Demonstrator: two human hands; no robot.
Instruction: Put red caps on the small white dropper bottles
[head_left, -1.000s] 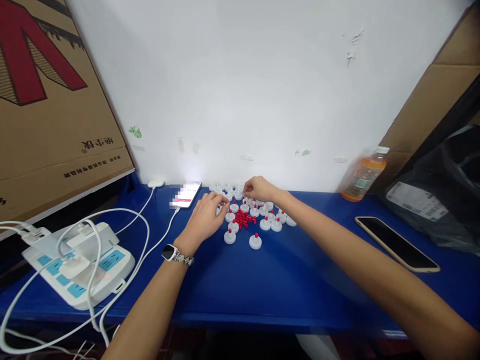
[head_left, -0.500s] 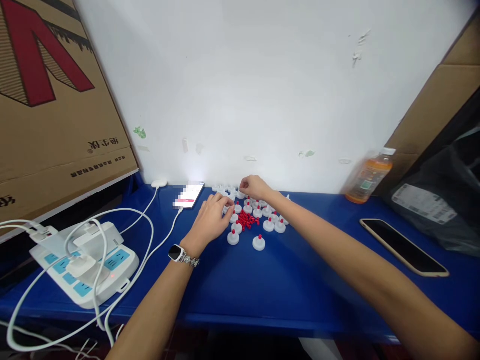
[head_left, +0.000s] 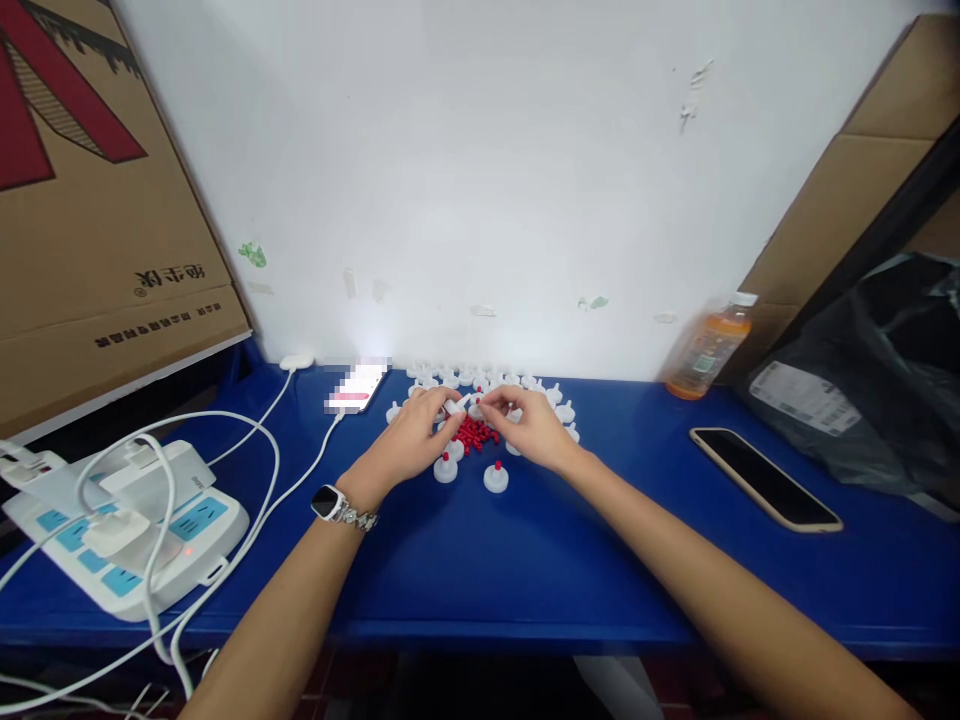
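Observation:
Tilted in the fingers of my left hand (head_left: 415, 430) is a white plastic nozzle cap (head_left: 457, 406), its spout pointing up and right. My right hand (head_left: 529, 425) is closed in a pinch just to the right of it; whatever lies between those fingertips is too small to make out. Below and between both hands is a pile of small red tips (head_left: 472, 434). Nearer to me stand two white nozzle caps with red tips on them, one on the left (head_left: 445, 468) and one on the right (head_left: 496, 478). More white caps spread behind and beside my hands, partly hidden.
On the left, a white power strip (head_left: 127, 560) carries plugs and looping cables. A charging phone (head_left: 360, 388) lies near the wall. To the right are an orange drink bottle (head_left: 709, 348), another phone (head_left: 765, 480) and a dark plastic bag (head_left: 862, 370). Cardboard boxes flank the blue table (head_left: 525, 570).
My right hand has come back from the caps near the wall toward my left hand. A white nozzle cap now shows in my left hand. The camera view has shifted slightly right.

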